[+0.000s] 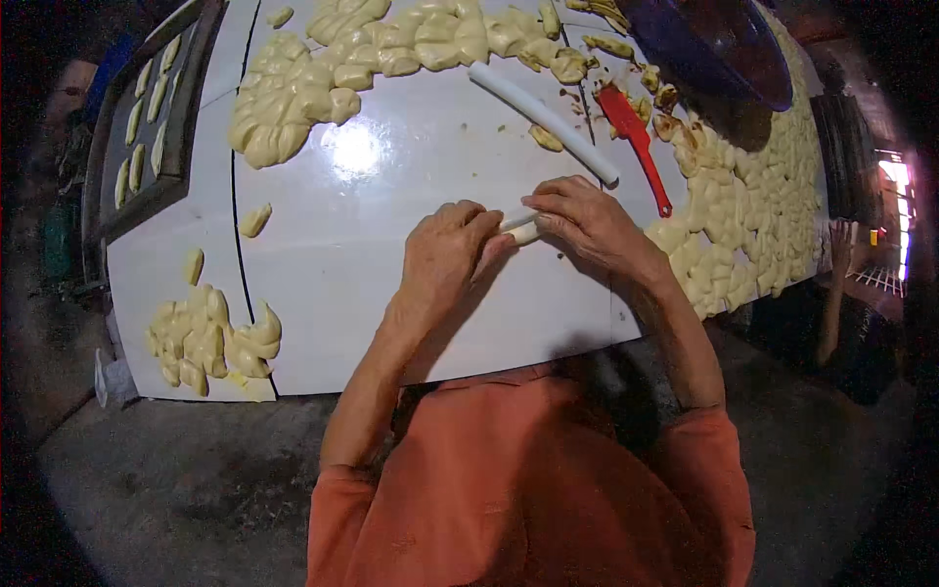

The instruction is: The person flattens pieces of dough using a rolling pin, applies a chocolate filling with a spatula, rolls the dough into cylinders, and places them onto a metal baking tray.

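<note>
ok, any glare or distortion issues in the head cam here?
Head view: a bright glare spot on the glossy white table; fisheye bends the table edges; corners fall to dark vignette; the hands cast soft shadows toward the person.

Viewpoint: I have one head-worn fisheye view, looking steeply down from above the person's orange-shirted chest.
Facing: forward across the glossy white tabletop (391, 284); its far edge lies toward the frame's top.
Nearness: close; the left hand (445, 256) and right hand (587, 220) sit near centre, forearms entering from below.
Distortion: straight table edges bow toward the rim; corners go dark.
Reach: left takes in a dark baking tray (186, 117), upper right a dark blue bowl (724, 49).
Shared coverage: none; a single view.
</note>
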`<state>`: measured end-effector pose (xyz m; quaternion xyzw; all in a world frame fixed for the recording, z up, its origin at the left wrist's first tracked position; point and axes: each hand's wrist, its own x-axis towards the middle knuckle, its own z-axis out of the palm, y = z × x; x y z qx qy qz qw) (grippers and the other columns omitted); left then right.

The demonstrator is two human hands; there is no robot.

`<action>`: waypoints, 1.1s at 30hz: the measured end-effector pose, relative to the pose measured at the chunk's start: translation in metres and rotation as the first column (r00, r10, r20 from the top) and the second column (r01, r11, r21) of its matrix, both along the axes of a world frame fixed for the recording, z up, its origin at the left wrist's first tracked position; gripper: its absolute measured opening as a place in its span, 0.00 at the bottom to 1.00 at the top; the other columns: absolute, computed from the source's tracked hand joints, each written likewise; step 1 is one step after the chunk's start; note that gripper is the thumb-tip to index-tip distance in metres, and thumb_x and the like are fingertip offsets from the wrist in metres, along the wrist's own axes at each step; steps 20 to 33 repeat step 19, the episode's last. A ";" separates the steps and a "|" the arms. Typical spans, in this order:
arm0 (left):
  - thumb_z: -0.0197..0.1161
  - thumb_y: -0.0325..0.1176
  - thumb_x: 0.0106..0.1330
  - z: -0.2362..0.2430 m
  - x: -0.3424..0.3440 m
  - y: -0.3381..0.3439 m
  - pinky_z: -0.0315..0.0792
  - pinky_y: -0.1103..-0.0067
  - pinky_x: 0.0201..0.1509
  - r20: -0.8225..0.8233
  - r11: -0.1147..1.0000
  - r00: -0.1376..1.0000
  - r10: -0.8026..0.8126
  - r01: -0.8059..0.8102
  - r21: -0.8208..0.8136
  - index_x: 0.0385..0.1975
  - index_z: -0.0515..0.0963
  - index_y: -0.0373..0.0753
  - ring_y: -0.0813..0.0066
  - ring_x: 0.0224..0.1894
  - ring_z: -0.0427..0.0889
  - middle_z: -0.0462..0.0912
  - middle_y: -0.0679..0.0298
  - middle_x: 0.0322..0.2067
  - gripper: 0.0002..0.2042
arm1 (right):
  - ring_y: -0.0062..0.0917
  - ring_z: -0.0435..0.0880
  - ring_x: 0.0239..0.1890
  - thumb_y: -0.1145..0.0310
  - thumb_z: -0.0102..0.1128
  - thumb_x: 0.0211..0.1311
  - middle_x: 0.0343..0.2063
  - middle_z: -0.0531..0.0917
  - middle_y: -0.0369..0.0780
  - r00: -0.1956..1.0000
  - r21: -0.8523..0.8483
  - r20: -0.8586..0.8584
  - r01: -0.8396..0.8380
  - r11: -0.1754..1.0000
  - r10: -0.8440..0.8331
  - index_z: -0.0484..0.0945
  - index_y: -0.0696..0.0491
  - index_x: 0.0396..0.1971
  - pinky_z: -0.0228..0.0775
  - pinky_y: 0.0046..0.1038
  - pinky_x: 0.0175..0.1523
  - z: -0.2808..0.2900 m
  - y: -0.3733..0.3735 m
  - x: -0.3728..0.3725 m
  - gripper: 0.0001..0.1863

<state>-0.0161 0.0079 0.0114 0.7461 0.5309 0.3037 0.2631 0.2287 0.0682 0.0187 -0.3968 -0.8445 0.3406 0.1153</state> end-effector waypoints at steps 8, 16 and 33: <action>0.71 0.33 0.58 -0.007 0.017 0.003 0.75 0.65 0.43 -0.186 0.999 0.983 -0.003 -0.004 -0.037 0.37 0.82 0.39 0.60 0.42 0.82 0.81 0.61 0.35 0.10 | 0.39 0.81 0.48 0.64 0.68 0.58 0.43 0.81 0.42 0.994 0.161 0.046 -0.105 0.981 0.098 0.82 0.54 0.49 0.76 0.39 0.53 -0.006 0.005 0.009 0.19; 0.67 0.25 0.54 -0.043 0.028 0.004 0.76 0.58 0.42 -0.179 0.988 0.973 0.145 -0.132 0.084 0.28 0.78 0.38 0.48 0.38 0.82 0.84 0.55 0.33 0.04 | 0.44 0.81 0.47 0.66 0.68 0.56 0.43 0.82 0.45 0.986 0.180 0.077 -0.162 0.970 0.151 0.81 0.55 0.48 0.74 0.46 0.54 -0.030 0.016 0.007 0.19; 0.66 0.24 0.53 -0.028 0.010 0.005 0.76 0.57 0.42 -0.245 0.985 0.954 0.171 -0.169 0.031 0.26 0.78 0.38 0.47 0.36 0.82 0.83 0.52 0.29 0.03 | 0.45 0.81 0.49 0.64 0.72 0.51 0.44 0.81 0.48 0.975 0.229 0.055 -0.224 0.947 0.217 0.82 0.54 0.47 0.74 0.44 0.59 -0.047 0.037 -0.014 0.22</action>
